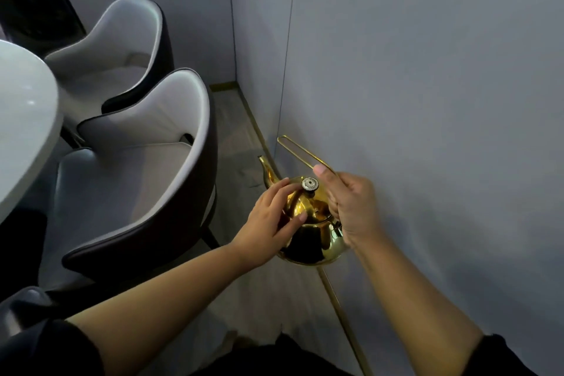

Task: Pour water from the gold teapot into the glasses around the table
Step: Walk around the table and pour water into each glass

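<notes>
The gold teapot (308,241) hangs in the lower centre of the frame, held in the air over the floor (238,137) just beside the grey wall (427,101). The right hand (351,207) grips its thin wire handle (299,151), fingers curled round it and thumb laid along the top. The left hand (268,223) rests on the lid (300,207) with nearly straight fingers beside the knob (310,183). The spout (267,171) points towards the upper left. Two grey chairs (146,162) stand at the left by a pale table (24,119).
</notes>
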{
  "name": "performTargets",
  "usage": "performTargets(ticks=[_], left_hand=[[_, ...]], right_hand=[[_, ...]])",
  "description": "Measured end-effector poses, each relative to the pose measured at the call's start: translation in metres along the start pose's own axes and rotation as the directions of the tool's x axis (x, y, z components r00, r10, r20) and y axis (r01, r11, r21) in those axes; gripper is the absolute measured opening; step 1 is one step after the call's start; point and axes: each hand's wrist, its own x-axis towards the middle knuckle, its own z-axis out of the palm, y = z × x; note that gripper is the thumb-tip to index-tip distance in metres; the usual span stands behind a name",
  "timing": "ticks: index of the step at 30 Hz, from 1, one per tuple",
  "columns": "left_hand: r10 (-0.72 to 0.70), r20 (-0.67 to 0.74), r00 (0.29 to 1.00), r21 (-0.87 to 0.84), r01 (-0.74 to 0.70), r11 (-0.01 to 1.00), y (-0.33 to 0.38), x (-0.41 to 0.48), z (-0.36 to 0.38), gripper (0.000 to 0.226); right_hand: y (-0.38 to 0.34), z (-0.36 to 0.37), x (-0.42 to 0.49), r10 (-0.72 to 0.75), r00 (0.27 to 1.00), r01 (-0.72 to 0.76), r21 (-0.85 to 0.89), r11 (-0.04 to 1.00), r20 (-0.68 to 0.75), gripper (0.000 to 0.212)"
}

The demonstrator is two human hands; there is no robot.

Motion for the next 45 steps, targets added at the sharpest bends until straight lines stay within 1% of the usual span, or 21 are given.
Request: performTargets(ticks=[4, 10, 13, 19, 24, 30, 33, 36, 40, 45], left_hand=[[-0.032, -0.044, 0.999, -0.032, 0.03, 0.999, -0.011, 0.067, -0.011, 0.052], [-0.04, -0.08, 0.996, -0.004, 0.039, 0.999, -0.048, 0.166, -0.045, 0.054], [-0.057, -0.086, 0.995, -0.009, 0.056, 0.998, -0.073, 0.216, -0.071, 0.055], [-0.1, -0.11, 0.989, -0.013, 0.099, 0.995, -0.115, 0.31, -0.14, 0.054], [-0.139, -0.186, 0.973, -0.018, 0.138, 0.99, -0.142, 0.374, -0.195, 0.054], [-0.192, -0.353, 0.916, -0.037, 0.191, 0.981, -0.183, 0.435, -0.253, 0.054], [-0.237, -0.442, 0.865, -0.043, 0.243, 0.969, -0.21, 0.461, -0.283, 0.052], [-0.285, -0.534, 0.796, -0.09, 0.282, 0.955, -0.239, 0.482, -0.312, 0.049], [-0.368, -0.659, 0.656, -0.148, 0.367, 0.918, -0.265, 0.5, -0.346, 0.051], [-0.413, -0.77, 0.487, -0.198, 0.433, 0.879, -0.293, 0.51, -0.387, 0.055]], right_hand=[[0.007, -0.002, 0.075, 0.012, 1.0, -0.012, 0.015, 1.0, 0.01, 0.058], [0.024, 0.014, 0.19, 0.033, 0.999, -0.034, 0.029, 0.999, 0.027, 0.057], [0.033, 0.032, 0.25, 0.023, 0.998, -0.025, 0.03, 0.999, 0.05, 0.055], [0.037, 0.08, 0.37, 0.034, 0.993, -0.037, 0.023, 0.999, 0.116, 0.057], [0.037, 0.124, 0.461, 0.011, 0.983, -0.022, 0.056, 0.998, 0.186, 0.055], [0.039, 0.185, 0.567, -0.005, 0.94, -0.016, 0.06, 0.998, 0.341, 0.057], [0.042, 0.221, 0.615, -0.007, 0.893, -0.024, 0.063, 0.998, 0.449, 0.056], [0.046, 0.26, 0.662, -0.006, 0.81, -0.061, 0.095, 0.994, 0.587, 0.05], [0.051, 0.318, 0.716, -0.032, 0.67, -0.073, 0.109, 0.991, 0.741, 0.051], [0.05, 0.389, 0.756, -0.074, 0.51, -0.089, 0.137, 0.987, 0.857, 0.051]])
